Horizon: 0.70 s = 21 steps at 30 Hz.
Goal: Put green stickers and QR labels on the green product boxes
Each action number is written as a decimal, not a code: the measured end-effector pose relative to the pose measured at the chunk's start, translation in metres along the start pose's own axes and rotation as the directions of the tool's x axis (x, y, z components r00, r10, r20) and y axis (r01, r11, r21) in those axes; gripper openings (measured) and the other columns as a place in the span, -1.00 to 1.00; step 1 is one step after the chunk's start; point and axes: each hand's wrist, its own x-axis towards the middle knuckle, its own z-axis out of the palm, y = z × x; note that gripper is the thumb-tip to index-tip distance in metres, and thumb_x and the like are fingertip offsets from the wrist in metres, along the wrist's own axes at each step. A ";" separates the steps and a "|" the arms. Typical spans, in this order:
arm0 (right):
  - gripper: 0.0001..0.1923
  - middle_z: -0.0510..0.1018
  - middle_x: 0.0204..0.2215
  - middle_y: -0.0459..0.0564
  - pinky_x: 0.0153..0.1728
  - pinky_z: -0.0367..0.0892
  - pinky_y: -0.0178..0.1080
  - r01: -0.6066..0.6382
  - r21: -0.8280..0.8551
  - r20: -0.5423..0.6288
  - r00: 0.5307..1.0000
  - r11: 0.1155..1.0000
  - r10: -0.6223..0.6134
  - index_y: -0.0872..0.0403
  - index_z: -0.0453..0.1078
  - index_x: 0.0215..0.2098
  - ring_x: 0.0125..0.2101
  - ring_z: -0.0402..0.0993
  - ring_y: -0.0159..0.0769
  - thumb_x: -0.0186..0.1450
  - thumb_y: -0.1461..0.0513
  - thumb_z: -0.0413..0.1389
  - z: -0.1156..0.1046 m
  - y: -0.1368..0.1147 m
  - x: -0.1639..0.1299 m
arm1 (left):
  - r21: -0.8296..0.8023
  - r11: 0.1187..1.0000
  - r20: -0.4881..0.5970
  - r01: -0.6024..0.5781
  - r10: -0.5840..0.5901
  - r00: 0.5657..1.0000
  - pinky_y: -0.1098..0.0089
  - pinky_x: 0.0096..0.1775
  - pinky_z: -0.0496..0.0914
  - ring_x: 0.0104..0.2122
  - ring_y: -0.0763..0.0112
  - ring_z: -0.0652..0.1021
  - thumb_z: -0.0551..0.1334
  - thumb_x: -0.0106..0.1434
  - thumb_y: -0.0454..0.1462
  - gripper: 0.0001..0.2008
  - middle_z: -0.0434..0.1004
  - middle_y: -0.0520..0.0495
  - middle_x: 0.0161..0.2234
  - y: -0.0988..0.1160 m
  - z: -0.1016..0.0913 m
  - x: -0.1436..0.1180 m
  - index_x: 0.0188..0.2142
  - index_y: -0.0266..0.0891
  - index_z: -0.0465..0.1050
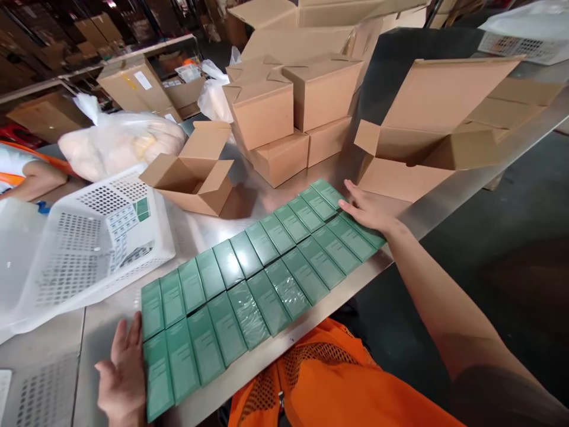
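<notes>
Two rows of green boxes (262, 279) lie aligned on the desk (111, 326); left hand (124, 373) and right hand (367, 210), fingers flat and released, bracket them; cartons (195, 178) apparently unfilled.

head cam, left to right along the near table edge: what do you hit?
Left hand flat against the end of the rows → green boxes laid in two rows → right hand pressed on the other end → large open carton.

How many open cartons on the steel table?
2: a small carton behind the green packs, a large carton beyond the right hand. Others may hide behind the closed stack.
</notes>
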 end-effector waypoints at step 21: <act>-0.18 0.48 0.02 0.45 -0.05 0.29 -0.10 0.008 -0.264 -0.090 0.995 0.964 -0.033 0.21 0.52 0.09 0.19 0.35 0.03 0.08 -0.19 0.26 0.021 0.002 0.040 | 0.349 0.932 -0.068 -0.096 0.127 0.990 -0.08 0.33 0.06 0.32 -0.09 0.25 0.06 0.19 0.35 -0.13 0.29 -0.35 0.30 0.006 0.031 0.002 0.21 -0.24 0.35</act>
